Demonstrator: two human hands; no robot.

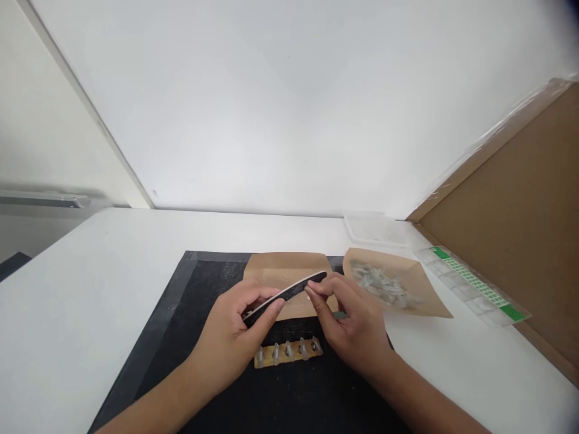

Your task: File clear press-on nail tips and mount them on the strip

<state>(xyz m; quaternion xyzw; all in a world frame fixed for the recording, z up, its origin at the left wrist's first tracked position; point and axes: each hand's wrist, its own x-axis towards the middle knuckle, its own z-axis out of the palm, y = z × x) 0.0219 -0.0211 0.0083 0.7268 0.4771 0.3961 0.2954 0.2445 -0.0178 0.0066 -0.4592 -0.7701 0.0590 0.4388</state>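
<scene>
A thin black strip with a pale edge [296,288] is held aslant over the black mat, its right end higher. My left hand [237,319] is closed on its lower left part, thumb on the black face. Near the strip's right end, my right hand [350,316] has thumb and index finger pinched together; whatever small thing may be between them is hidden. Below the hands lies a yellowish strip [281,354] bearing a row of several small translucent pieces with dark bits. Behind the hands sits a brown paper sheet [289,260] with tiny pale bits on it.
At the right, a brown paper tray [425,278] holds a pile of translucent pieces [384,286]. Beside it lies a clear compartment box with a green label [474,283]. A clear plastic lid [375,230] is at the back. Cardboard [511,217] stands along the right edge.
</scene>
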